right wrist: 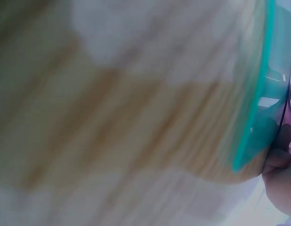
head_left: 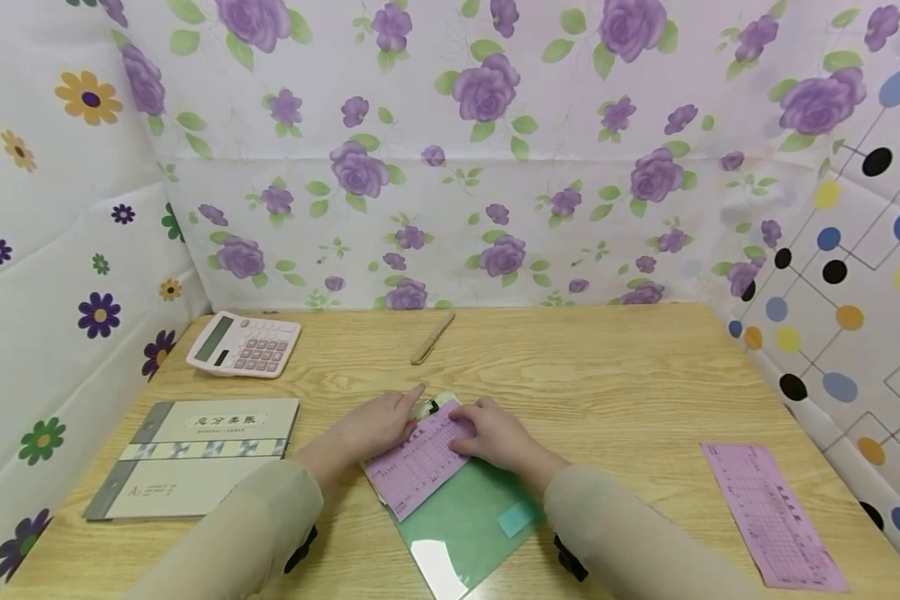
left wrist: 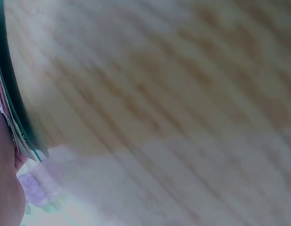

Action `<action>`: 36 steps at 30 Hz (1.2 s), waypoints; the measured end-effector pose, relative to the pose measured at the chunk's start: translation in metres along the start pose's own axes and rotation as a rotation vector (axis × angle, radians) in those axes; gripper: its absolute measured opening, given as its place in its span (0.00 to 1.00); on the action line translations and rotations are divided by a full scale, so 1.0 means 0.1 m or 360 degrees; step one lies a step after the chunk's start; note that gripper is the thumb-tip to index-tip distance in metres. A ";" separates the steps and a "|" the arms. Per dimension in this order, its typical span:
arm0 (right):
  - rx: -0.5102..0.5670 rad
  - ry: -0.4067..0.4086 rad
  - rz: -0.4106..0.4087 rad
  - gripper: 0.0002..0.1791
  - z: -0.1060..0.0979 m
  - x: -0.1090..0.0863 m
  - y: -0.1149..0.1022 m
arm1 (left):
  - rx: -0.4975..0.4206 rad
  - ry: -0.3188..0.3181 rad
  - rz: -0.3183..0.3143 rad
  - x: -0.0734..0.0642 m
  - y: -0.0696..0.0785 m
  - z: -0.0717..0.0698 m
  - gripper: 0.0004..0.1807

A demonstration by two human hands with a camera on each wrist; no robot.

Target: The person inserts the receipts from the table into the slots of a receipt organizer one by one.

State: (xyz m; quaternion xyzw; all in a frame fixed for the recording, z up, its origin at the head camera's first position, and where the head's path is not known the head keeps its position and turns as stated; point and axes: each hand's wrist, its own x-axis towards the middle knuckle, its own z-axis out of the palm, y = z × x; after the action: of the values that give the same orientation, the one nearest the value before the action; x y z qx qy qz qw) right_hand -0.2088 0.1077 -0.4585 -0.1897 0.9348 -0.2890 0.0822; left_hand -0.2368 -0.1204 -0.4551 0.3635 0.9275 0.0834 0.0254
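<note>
A green translucent clipboard (head_left: 450,529) lies at a slant on the table, its metal clip (head_left: 425,408) at the far end. On it rests a pink printed slip (head_left: 420,475), with paper edges showing beneath its left side. My left hand (head_left: 378,425) lies over the slip's upper left part beside the clip, index finger stretched out past it. My right hand (head_left: 502,433) pinches the slip's right end, thumb on top; its other fingertips are partly hidden. In the right wrist view, bent fingers (right wrist: 279,157) are right at the clipboard's edge.
Another pink slip (head_left: 776,517) lies at the right of the table. To the left are a ledger book (head_left: 210,442) and, behind it, a pink calculator (head_left: 247,346). A slim tan, pen-like object (head_left: 432,339) lies beyond the clipboard. Patterned cloths (head_left: 435,225) surround the table.
</note>
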 end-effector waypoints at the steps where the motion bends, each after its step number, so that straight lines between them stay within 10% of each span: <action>1: -0.0013 0.0005 0.0005 0.27 0.00 0.01 -0.01 | 0.0007 0.0019 0.0022 0.00 -0.01 0.00 0.36; 20: -0.0177 0.0066 0.0048 0.26 0.03 0.10 -0.07 | 0.0197 0.0163 0.0165 -0.01 -0.03 0.05 0.31; 36: 0.0077 0.0021 0.0102 0.25 -0.35 -0.20 0.27 | 0.0231 0.0158 0.0202 -0.01 -0.07 0.10 0.38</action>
State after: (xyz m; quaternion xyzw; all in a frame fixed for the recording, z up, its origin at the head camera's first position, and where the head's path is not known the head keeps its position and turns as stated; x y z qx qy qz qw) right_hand -0.2084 0.1540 -0.4446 -0.1558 0.9336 -0.3100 0.0899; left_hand -0.2398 -0.1245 -0.4658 0.4177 0.9064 0.0355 -0.0525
